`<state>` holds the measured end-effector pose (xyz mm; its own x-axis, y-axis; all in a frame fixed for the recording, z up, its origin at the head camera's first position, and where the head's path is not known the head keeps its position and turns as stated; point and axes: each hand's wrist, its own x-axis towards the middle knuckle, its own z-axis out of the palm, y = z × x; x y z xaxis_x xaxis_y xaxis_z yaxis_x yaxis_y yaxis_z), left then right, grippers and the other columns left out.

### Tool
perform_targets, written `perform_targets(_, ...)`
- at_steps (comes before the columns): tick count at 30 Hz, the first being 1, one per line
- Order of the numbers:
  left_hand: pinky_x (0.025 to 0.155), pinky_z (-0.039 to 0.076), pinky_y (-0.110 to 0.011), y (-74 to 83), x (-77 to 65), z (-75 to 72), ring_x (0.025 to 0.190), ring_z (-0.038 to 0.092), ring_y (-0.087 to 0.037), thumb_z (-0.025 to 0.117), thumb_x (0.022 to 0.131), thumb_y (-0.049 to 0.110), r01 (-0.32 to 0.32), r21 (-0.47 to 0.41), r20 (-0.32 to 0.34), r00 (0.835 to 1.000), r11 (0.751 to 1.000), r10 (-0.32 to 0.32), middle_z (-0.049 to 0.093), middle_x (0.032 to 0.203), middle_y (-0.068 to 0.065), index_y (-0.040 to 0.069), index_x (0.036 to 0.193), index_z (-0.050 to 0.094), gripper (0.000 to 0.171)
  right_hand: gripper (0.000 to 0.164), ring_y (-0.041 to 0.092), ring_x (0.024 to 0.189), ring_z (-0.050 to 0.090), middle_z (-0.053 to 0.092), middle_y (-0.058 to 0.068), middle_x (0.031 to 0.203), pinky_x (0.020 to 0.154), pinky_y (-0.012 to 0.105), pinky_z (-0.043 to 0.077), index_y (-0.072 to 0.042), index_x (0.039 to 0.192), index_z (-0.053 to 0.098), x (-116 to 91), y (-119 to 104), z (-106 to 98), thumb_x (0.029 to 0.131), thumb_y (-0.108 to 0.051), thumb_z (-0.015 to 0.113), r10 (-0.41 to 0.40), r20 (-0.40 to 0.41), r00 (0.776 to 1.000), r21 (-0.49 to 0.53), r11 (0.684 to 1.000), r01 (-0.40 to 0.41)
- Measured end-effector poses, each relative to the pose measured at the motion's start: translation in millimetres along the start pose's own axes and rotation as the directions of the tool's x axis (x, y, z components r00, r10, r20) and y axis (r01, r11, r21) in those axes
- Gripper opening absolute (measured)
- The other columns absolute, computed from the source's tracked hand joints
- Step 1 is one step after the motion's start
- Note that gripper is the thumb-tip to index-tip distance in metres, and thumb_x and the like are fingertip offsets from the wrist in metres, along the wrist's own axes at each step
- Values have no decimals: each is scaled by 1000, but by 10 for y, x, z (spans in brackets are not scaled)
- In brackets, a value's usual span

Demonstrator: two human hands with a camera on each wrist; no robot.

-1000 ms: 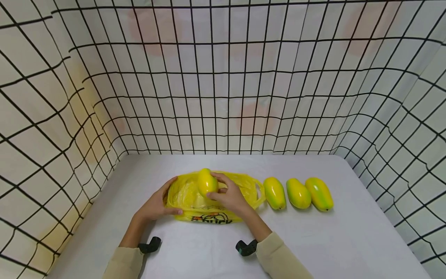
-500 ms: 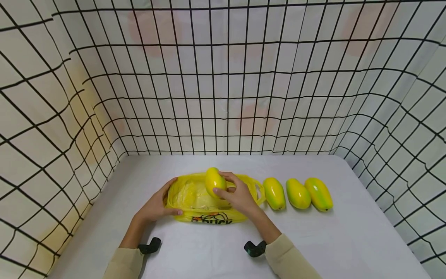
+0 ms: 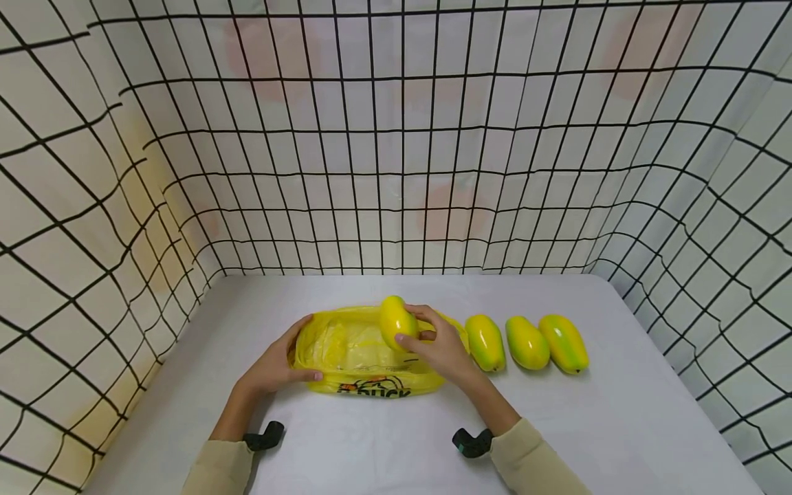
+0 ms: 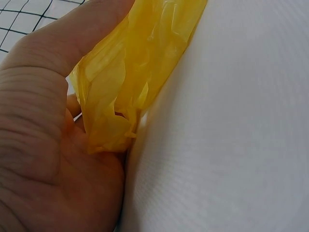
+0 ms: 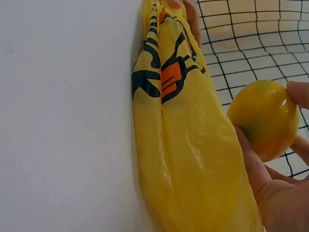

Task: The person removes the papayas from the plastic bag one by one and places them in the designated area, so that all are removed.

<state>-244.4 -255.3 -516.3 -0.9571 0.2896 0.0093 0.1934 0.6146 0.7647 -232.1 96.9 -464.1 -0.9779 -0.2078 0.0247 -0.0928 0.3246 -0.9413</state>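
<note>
A yellow plastic bag (image 3: 355,347) with dark lettering and an orange print lies open on the white table. Its left end is held by my left hand (image 3: 275,364), thumb in front and fingers behind, partly hidden by the plastic. In my right hand (image 3: 447,352) I grip a glossy yellow mango (image 3: 396,323) between thumb and fingers, over the right part of the bag's opening. The right wrist view shows this mango (image 5: 265,118) above the bag's rim, with a greenish patch on its skin. The thumb and bag end (image 4: 116,106) fill the left wrist view.
Three more yellow-green mangoes stand in a row right of the bag: one close to it (image 3: 485,344), a middle one (image 3: 528,344) and a far one (image 3: 563,344). Black wire grid (image 3: 402,172) over white walls encloses the back and sides of the table (image 3: 631,412).
My right hand has moved to the right with the mango, from the bag's middle to its right part. My left hand has stayed at the bag's left end. The three other mangoes have not moved.
</note>
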Motion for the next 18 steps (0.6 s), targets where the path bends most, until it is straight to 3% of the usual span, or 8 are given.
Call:
perform_targets(9,125,19,-64,-16,9,2,157,24,-40,92,69,50,14,4,0,1000,1000,-14,24,171,-12,25,166,19,124,60,30,109,68,49,10,155,88,38,62,-33,145,55,-34,26,-166,91,-40,79,-33,1,999,-9,999,33)
perform_targets(18,125,19,-64,-20,15,-6,157,24,-40,92,69,50,15,-3,5,1000,1000,-15,24,171,-12,26,165,19,124,65,32,117,66,45,8,157,93,38,61,-42,146,50,-78,77,-354,89,-48,79,28,-18,999,-18,999,-29)
